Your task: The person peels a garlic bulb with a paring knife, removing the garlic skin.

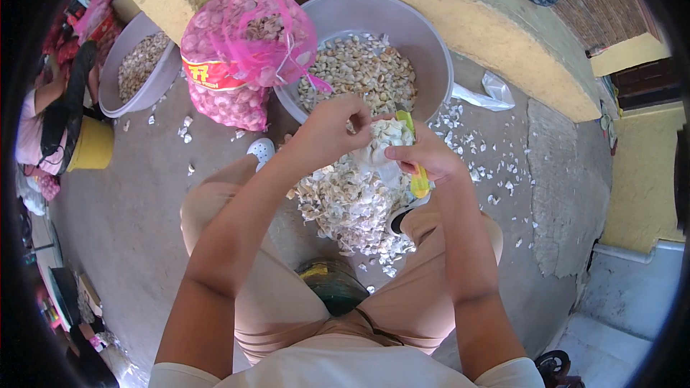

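Above a heap of papery garlic skins (352,208), my two hands are close together. My right hand (424,154) is closed round a whitish bundle (388,140), its thumb pressed on top, with a yellow-handled tool (419,183) in the same grip. My left hand (334,129) is at the bundle's left side, thumb and fingertips pinched; what they hold, if anything, is too small to make out. Just beyond, a large pale tub (438,43) holds many peeled garlic cloves (359,72). To its left stands a pink mesh sack of garlic bulbs (226,104).
Skin scraps (503,165) litter the floor at right, near a white plastic piece (489,93). A curved ledge (503,36) runs behind the tub. At left are another tub (162,75), a yellow bucket (93,144) and a seated person (50,115).
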{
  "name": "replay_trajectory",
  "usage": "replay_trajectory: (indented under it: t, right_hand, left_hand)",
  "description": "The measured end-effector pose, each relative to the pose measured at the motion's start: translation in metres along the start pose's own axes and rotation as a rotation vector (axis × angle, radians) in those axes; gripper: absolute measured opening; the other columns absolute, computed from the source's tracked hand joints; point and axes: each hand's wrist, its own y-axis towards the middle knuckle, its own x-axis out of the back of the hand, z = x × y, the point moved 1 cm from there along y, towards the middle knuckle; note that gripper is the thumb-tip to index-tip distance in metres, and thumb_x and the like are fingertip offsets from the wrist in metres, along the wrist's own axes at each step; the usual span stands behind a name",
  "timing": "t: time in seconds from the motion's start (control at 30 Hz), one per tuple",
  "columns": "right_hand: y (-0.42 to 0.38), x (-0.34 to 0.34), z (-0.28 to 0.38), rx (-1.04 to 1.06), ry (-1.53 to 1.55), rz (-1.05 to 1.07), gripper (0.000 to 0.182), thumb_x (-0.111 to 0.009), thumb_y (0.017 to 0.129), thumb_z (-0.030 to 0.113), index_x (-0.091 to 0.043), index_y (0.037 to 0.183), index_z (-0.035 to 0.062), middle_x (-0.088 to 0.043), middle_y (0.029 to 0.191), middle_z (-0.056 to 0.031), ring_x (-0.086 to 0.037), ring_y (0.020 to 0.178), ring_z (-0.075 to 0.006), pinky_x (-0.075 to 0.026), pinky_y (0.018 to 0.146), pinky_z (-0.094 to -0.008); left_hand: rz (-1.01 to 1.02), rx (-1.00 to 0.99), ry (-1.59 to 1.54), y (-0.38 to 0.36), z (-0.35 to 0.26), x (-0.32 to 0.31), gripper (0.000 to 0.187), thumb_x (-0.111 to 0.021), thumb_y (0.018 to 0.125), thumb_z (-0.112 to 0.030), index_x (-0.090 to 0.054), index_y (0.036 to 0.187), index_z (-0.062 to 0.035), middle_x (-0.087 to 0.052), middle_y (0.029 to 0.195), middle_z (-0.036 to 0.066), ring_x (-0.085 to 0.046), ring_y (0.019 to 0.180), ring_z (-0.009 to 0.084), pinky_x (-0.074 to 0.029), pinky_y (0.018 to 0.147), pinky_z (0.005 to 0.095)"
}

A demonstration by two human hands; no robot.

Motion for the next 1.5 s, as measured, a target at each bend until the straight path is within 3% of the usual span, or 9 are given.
replay_trajectory:
  t: [0.27,0.37,0.57,0.77,0.97,1.17,1.27,1.37,1.5]
  right_hand:
    - [0.007,0.002,-0.005,0.084,-0.022,-0.002,0.056,-0.066,0.065,0.001,-0.043,0.117,0.002,-0.056,0.08,-0.0023,-0.046,0.05,-0.0023,-0.033,0.037,-0.0148]
    - [0.006,0.004,-0.006,0.092,-0.078,-0.018,0.057,-0.066,0.065,0.001,-0.043,0.117,0.0025,-0.057,0.08,-0.0022,-0.046,0.05,-0.0021,-0.033,0.037,-0.0147]
    - [-0.002,0.004,0.002,0.099,-0.08,-0.006,0.056,-0.067,0.067,0.006,-0.043,0.118,0.0019,-0.057,0.082,-0.0033,-0.046,0.051,-0.0023,-0.033,0.037,-0.0145]
    - [0.008,0.001,-0.01,0.106,0.178,-0.11,0.049,-0.067,0.072,0.011,-0.044,0.114,0.0007,-0.056,0.079,-0.0041,-0.046,0.049,-0.0023,-0.033,0.036,-0.0142]
    - [0.011,0.008,-0.016,0.01,0.165,-0.078,0.044,-0.067,0.072,0.01,-0.047,0.11,0.0006,-0.056,0.074,-0.0038,-0.045,0.047,-0.0028,-0.032,0.035,-0.0149]
    - [-0.001,-0.008,-0.001,0.174,0.149,-0.074,0.043,-0.066,0.07,0.004,-0.048,0.109,-0.0004,-0.057,0.076,-0.0053,-0.043,0.044,-0.0031,-0.032,0.036,-0.0151]
    - [0.0,-0.004,0.0,0.159,0.095,-0.156,0.044,-0.066,0.069,0.003,-0.048,0.109,-0.0005,-0.057,0.074,-0.005,-0.043,0.043,-0.003,-0.032,0.037,-0.0155]
    - [0.004,0.006,-0.007,0.115,0.033,-0.19,0.045,-0.068,0.068,0.004,-0.048,0.109,-0.0003,-0.057,0.073,-0.0041,-0.043,0.044,-0.0027,-0.031,0.037,-0.0157]
    - [0.005,0.006,-0.006,0.118,-0.018,-0.207,0.046,-0.069,0.067,0.006,-0.049,0.109,-0.0001,-0.056,0.068,-0.0021,-0.042,0.043,-0.0029,-0.03,0.036,-0.0159]
  left_hand:
    - [-0.162,0.244,0.034,0.005,0.015,-0.002,0.011,-0.059,0.07,-0.005,-0.051,0.076,0.0012,-0.055,0.069,0.008,-0.054,0.061,0.0134,-0.046,0.056,0.0273]
    - [-0.106,0.382,-0.377,0.006,0.021,-0.005,0.014,-0.057,0.077,-0.011,-0.051,0.084,0.0001,-0.054,0.072,0.006,-0.054,0.061,0.0118,-0.048,0.052,0.0256]
    - [0.16,0.472,-0.333,0.005,0.007,-0.004,0.026,-0.054,0.084,-0.025,-0.05,0.094,-0.0007,-0.052,0.072,0.003,-0.053,0.062,0.0092,-0.048,0.05,0.0233]
    - [0.119,0.355,-0.513,0.007,0.012,-0.008,0.021,-0.05,0.087,-0.024,-0.051,0.092,-0.0038,-0.05,0.073,-0.001,-0.048,0.06,0.0065,-0.042,0.052,0.0203]
    - [-0.151,0.115,0.008,0.005,0.018,-0.014,0.015,-0.049,0.084,-0.014,-0.05,0.082,0.0016,-0.048,0.063,0.008,-0.048,0.052,0.0099,-0.04,0.047,0.0234]
    - [-0.142,0.279,-0.136,0.007,0.032,-0.008,0.015,-0.053,0.081,-0.012,-0.05,0.078,0.0016,-0.049,0.057,0.007,-0.052,0.046,0.012,-0.041,0.038,0.0263]
    - [-0.068,0.385,-0.256,0.007,0.018,-0.008,0.015,-0.055,0.08,-0.013,-0.05,0.078,0.0011,-0.051,0.055,0.006,-0.052,0.048,0.0118,-0.042,0.042,0.0263]
    - [-0.008,0.318,-0.06,0.01,0.023,-0.001,0.02,-0.056,0.081,-0.013,-0.052,0.096,-0.0006,-0.051,0.059,0.001,-0.049,0.05,0.0071,-0.045,0.05,0.0218]
    - [-0.047,0.215,-0.088,0.01,0.02,0.001,0.026,-0.059,0.078,-0.01,-0.05,0.101,-0.0034,-0.053,0.08,0.004,-0.05,0.07,0.0087,-0.046,0.061,0.0233]
